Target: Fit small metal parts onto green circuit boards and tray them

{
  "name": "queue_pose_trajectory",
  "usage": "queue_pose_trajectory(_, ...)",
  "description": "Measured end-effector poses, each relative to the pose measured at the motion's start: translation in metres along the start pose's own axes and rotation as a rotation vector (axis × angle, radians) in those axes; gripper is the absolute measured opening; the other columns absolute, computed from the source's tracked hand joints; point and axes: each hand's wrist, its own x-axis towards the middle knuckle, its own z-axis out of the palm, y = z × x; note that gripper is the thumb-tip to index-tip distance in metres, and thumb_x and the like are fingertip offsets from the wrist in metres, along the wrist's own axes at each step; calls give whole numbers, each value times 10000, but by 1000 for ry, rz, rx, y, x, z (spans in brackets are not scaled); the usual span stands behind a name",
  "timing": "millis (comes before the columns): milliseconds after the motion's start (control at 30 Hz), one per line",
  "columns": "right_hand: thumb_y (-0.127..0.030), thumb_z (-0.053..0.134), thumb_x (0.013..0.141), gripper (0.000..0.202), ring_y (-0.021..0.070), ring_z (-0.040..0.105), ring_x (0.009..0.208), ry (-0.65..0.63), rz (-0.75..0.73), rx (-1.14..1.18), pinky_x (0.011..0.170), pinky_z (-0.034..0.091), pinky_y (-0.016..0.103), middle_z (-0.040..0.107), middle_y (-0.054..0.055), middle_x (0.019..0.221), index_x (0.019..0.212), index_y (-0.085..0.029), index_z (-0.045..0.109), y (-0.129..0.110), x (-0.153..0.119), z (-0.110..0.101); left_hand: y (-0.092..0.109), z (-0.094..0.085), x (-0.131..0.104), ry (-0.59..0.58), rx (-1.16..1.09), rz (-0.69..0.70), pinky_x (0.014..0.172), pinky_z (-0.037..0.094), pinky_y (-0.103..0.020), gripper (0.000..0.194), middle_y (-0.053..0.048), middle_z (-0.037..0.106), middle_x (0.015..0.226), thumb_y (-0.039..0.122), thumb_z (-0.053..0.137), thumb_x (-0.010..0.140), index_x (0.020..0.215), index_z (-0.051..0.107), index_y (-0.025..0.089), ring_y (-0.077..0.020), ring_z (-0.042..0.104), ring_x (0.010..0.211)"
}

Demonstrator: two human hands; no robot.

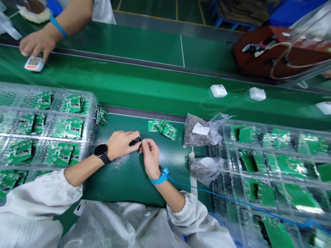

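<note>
My left hand (122, 144), with a black watch on its wrist, is closed on a circuit board (136, 141) that shows dark and nearly edge-on. At the board's right end, my right hand (150, 153) has its thumb and fingers pinched together; whatever small thing lies between them is hidden. A blue wrist strap (159, 177) with a cord circles the right wrist. Small loose metal parts (117, 163) are scattered on the green bench below my left hand. Several green circuit boards (162, 128) lie overlapping just beyond my hands.
Clear compartment trays with circuit boards stand left (51, 137) and right (279, 148). Two plastic bags of small metal parts (195, 132) lie beside the right tray. White blocks (218, 91) sit on the green surface beyond. Across it, another person's hand (38, 42) touches a white device (34, 64).
</note>
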Motion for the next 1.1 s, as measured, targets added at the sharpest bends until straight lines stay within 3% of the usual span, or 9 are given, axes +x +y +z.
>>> queue_pose_trajectory(633, -570, 685, 895, 373, 129, 467, 624, -71, 13, 60, 623, 392, 278, 520, -31, 672, 817, -216, 596, 4, 3, -5, -1, -4, 2, 68, 93, 181, 571, 342, -292, 204, 36, 661, 667, 337, 540, 977, 823, 604, 220, -147, 587, 554)
queue_pose_trajectory(1100, -536, 697, 898, 341, 132, 486, 643, -118, 18, 92, 633, 402, 273, 562, -18, 695, 832, -208, 632, 5, 7, -6, -1, -6, 1, 46, 30, 123, 561, 280, -288, 241, 21, 673, 652, 367, 554, 971, 796, 623, 215, -143, 550, 531)
